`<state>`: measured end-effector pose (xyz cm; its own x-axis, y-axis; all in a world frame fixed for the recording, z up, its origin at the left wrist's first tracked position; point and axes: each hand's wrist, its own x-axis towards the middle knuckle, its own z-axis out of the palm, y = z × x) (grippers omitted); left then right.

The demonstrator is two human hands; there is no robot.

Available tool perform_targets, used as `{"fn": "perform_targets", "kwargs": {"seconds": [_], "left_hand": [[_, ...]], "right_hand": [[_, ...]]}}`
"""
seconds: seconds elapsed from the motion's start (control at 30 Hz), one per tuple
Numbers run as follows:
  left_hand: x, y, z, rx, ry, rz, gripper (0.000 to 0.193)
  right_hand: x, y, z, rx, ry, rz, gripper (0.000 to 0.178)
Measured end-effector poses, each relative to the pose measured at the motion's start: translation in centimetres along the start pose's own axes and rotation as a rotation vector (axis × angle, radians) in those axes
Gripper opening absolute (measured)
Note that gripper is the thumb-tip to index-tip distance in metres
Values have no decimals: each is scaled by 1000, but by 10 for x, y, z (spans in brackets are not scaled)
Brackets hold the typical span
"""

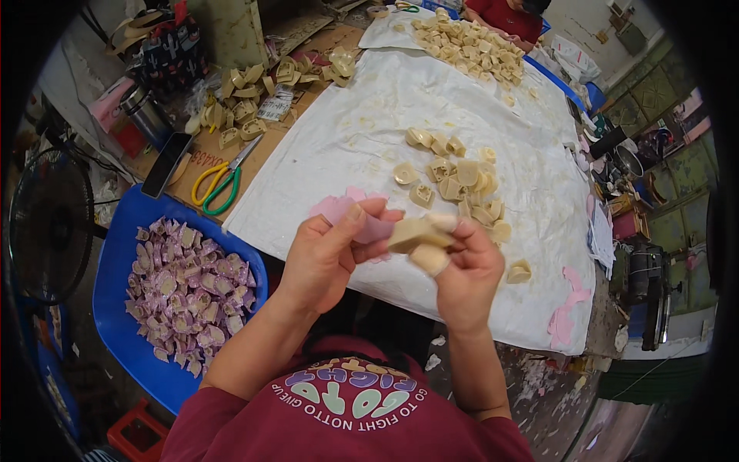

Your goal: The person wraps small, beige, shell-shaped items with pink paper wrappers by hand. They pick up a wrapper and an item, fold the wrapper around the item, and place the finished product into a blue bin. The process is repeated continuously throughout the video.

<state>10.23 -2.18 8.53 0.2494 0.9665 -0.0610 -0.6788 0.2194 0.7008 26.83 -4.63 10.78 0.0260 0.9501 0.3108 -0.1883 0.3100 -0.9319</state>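
Both forearms reach up from the lower edge and converge over the near side of the white sheet. Left hand: palm turned inward, thumb laid on top, fingers curled underneath; pinch closed on a thin pink piece. Right hand: wrist bent inward, thumb and forefinger tips, both in pale covers, closed on a beige block. Block lies between the two hands, raised over the near edge of the sheet, its far end beside the left fingertips; blur hides whether they touch. Beyond: loose beige pieces on the sheet. Left of forearms: blue basin holding purple-wrapped pieces.
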Motion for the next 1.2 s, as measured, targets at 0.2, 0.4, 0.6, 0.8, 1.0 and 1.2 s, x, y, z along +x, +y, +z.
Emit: {"fn": "perform_targets", "kwargs": {"seconds": [0.2, 0.4, 0.6, 0.8, 1.0, 1.2], "left_hand": [[0, 3, 0, 23, -40, -3, 43], [-4, -5, 7, -17, -57, 61, 41], [-10, -6, 9, 1, -129, 151, 40], [-11, -7, 8, -19, -137, 172, 38], [-12, -7, 7, -34, -135, 168, 38], [-14, -3, 8, -2, -153, 170, 39]], "right_hand": [[6, 0, -8, -19, 3, -76, 30], [-5, 18, -1, -462, -98, -479, 35], [0, 12, 0, -528, -123, -603, 38], [3, 9, 1, -584, -148, -639, 32], [6, 7, 4, -582, -140, -643, 41], [7, 8, 6, -583, -136, -642, 39]]}}
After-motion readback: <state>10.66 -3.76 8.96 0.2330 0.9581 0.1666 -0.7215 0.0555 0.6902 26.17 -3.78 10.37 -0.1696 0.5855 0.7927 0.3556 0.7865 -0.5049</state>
